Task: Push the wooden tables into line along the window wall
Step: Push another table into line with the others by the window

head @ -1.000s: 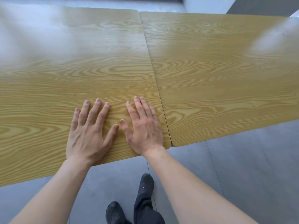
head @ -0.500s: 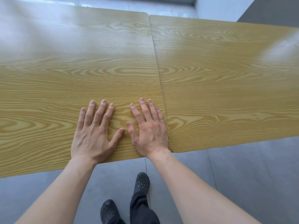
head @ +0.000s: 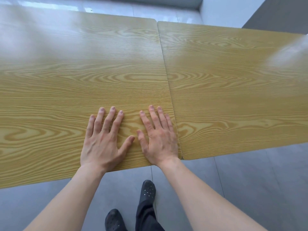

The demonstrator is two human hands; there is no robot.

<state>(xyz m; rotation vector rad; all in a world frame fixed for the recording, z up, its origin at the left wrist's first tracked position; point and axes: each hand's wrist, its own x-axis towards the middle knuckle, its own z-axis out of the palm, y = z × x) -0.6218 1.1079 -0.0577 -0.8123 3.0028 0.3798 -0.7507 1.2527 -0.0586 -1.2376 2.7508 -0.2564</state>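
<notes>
Two wooden tables with yellow grain tops stand side by side. The left table [head: 70, 77] fills the left and middle of the view; the right table [head: 233, 90] touches it along a thin seam. My left hand [head: 103, 140] lies flat, palm down, near the left table's front edge. My right hand [head: 158, 137] rests flat beside it, at that table's front right corner, right next to the seam. Both hands have their fingers spread and hold nothing. The right table's front edge sits slightly farther from me than the left table's.
Grey tiled floor [head: 250, 189] lies in front of the tables, with my two dark shoes [head: 147, 190] on it. Beyond the tables run a glossy pale floor strip [head: 116, 7] and a white wall base [head: 221, 12] at the far right.
The tables sit lower in the view and more floor shows beyond their far edges. The front edges at the seam look closer to level. Both hands stay flat in the same spot.
</notes>
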